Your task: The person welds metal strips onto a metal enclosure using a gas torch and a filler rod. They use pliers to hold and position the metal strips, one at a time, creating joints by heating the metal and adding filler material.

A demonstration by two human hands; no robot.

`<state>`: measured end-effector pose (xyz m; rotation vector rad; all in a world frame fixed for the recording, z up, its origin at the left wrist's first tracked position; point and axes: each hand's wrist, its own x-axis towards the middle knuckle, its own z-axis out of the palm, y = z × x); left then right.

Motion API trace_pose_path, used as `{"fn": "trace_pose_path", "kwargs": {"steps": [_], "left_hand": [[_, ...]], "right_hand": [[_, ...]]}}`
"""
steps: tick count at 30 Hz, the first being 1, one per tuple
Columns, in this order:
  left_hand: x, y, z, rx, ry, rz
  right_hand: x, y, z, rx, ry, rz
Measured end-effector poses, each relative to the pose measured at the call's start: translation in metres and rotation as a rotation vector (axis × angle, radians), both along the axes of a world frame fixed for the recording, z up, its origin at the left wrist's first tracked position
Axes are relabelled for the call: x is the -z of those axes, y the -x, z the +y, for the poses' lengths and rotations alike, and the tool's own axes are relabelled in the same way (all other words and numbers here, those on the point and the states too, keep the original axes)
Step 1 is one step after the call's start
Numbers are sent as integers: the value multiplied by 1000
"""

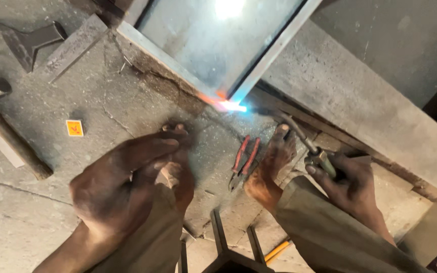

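Concrete floor (36,212); right hand (347,182) gripping welding torch (309,146), left hand (122,187) raised flat

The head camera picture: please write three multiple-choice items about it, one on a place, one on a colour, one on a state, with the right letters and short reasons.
1. Where do the red-handled pliers lie?
A. on the grey concrete floor, between the two bare feet
B. on the metal frame
C. in the left hand

2. What colour is the small square sticker on the floor?
A. blue
B. orange
C. green

3. What is the right hand doing?
A. resting open
B. gripping the welding rod holder
C. holding a hammer

Answers: 1 A, they lie flat on the concrete between the feet. 2 B, it shows orange. 3 B, its fingers close round the holder, whose rod reaches the bright arc.
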<state>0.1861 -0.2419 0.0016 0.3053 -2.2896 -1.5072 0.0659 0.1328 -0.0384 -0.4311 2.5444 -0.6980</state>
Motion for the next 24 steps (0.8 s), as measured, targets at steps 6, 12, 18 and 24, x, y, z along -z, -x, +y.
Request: {"fn": "trace_pose_path", "kwargs": {"steps": [6,12,18,24], "left_hand": [[11,-10,7,-60,-48,205],[12,-1,3,212,164,178],[7,12,9,176,172,167],[6,11,13,191,153,147]], "right_hand": [[2,-15,0,56,-14,15],[8,-15,0,36,67,-8],[10,-13,2,9,-16,-16],[8,-12,-6,-17,2,-11]]}}
